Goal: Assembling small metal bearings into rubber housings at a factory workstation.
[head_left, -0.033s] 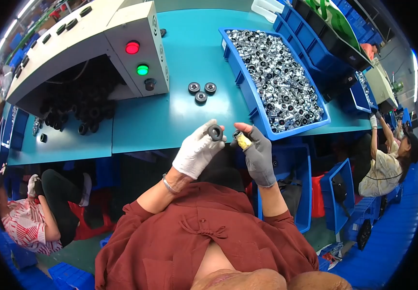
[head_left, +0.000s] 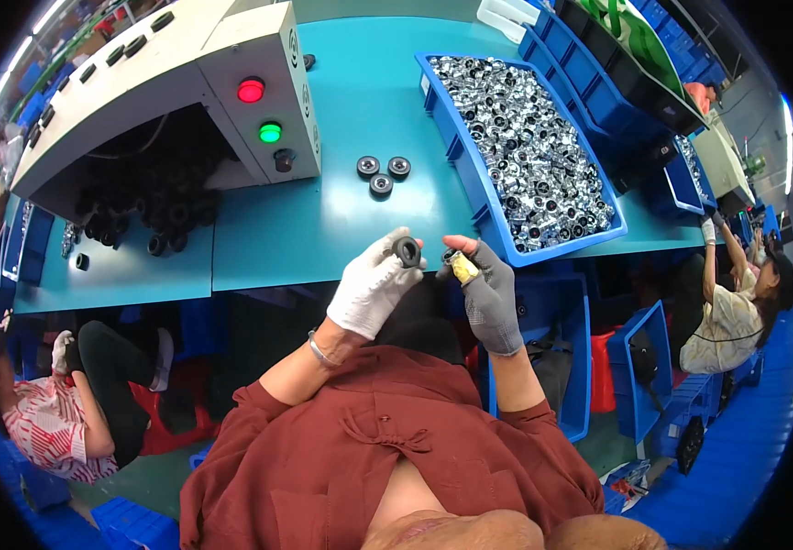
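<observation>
My left hand (head_left: 374, 289), in a white glove, pinches a black rubber ring (head_left: 406, 251) shaped like a small tyre, with its hole showing. Just to the right, my right hand (head_left: 491, 298) wears a grey glove with bare fingertips and a yellow wrapping on the thumb. Between its thumb and forefinger sits a small dark, shiny part (head_left: 450, 256), mostly covered by the fingers. The two hands are apart, above the table's near edge. Beyond them, three small black wheels (head_left: 380, 185) with light centres lie together on the blue-green tabletop (head_left: 351, 110).
A blue bin (head_left: 459, 151) full of clear and black small parts stands to the right. At left, a pale machine (head_left: 259, 55) with red and green lights has black rings (head_left: 176, 215) heaped beneath it. Co-workers sit at left (head_left: 62, 417) and right (head_left: 726, 321).
The rubber ring in my left hand has turned very slightly. The small part in my right hand has shifted a little. Everything else looks the same.
</observation>
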{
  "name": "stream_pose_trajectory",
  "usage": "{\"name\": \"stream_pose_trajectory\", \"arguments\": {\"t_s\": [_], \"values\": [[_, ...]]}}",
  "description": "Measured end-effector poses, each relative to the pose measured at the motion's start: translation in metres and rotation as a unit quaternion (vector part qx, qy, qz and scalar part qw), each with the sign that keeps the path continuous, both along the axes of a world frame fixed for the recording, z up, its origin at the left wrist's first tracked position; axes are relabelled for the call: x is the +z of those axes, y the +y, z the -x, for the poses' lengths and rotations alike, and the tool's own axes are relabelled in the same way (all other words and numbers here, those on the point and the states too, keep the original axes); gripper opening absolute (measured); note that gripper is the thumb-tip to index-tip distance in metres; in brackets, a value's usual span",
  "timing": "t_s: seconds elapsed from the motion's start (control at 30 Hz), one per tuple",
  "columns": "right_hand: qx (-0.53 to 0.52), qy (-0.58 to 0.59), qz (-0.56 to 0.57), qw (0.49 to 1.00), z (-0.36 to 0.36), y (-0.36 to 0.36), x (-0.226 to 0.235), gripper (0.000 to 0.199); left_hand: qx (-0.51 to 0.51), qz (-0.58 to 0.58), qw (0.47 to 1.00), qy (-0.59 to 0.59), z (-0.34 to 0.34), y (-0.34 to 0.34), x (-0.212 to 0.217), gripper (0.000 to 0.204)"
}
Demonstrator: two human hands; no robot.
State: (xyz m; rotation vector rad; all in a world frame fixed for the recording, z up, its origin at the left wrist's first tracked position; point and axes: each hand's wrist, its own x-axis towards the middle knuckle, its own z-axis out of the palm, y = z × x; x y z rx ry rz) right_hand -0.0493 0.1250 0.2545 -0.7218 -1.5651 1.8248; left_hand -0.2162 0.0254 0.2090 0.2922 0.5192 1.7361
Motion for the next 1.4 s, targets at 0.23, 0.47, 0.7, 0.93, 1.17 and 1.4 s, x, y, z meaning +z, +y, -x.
{"name": "stream_pose_trajectory", "arguments": {"t_s": [0.23,0.47,0.7,0.93,1.17,1.4], "values": [[0.008,0.125,0.181,0.975,0.003,-0.012,-0.029,0.029,0.232,0.108,0.799,0.544,-0.012,-0.003,0.026,0.047],[0.015,0.191,0.286,0.939,0.012,-0.026,-0.038,0.036,0.253,0.121,0.736,0.616,-0.013,0.001,0.014,0.043],[0.063,0.207,0.340,0.915,0.013,-0.034,-0.055,0.034,0.274,0.085,0.693,0.661,-0.012,0.001,0.020,0.045],[-0.042,0.151,0.137,0.978,0.027,-0.029,-0.046,0.029,0.159,0.092,0.846,0.500,-0.015,-0.006,0.007,0.030],[-0.113,-0.014,-0.411,0.904,0.029,-0.022,-0.026,0.030,0.091,0.135,0.916,0.366,-0.013,-0.009,0.006,0.031],[-0.080,-0.041,-0.459,0.884,0.021,-0.020,-0.016,0.031,0.081,0.148,0.947,0.274,-0.016,-0.009,-0.005,0.029]]}}
